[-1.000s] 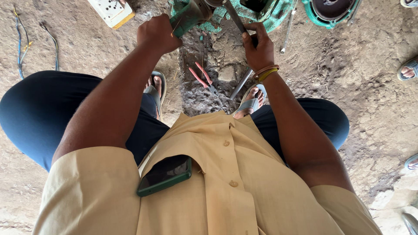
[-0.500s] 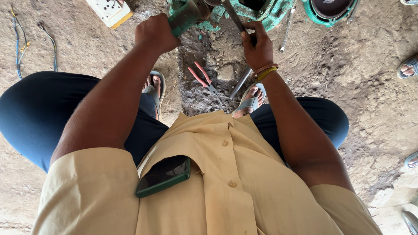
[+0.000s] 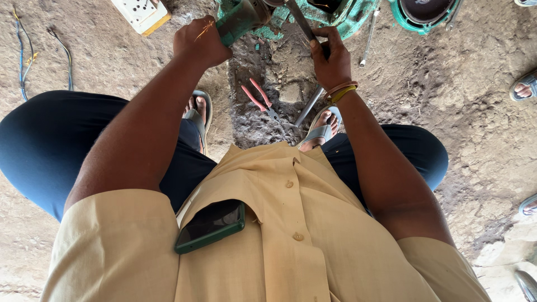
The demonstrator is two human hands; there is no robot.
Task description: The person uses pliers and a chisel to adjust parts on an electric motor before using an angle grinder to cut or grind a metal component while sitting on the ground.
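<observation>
I squat over a green machine body [image 3: 347,14] that lies on the dirt at the top edge of the view. My left hand [image 3: 198,42] grips a green part [image 3: 241,19] that juts from it. My right hand [image 3: 330,59], with bangles on the wrist, is closed round a dark metal rod [image 3: 299,19] that slants up into the machine. Much of the machine is cut off by the frame. Red-handled pliers [image 3: 258,99] and a metal bar [image 3: 309,106] lie on the oily ground between my sandalled feet.
A white switch box [image 3: 140,12] lies at the top left, with loose wires [image 3: 25,56] further left. A round green housing [image 3: 425,11] sits at the top right. Other people's sandalled feet [image 3: 524,86] show along the right edge. A phone [image 3: 211,226] sticks out of my shirt pocket.
Both hands have kept their grip in nearly the same place; the right hand and rod have shifted only slightly.
</observation>
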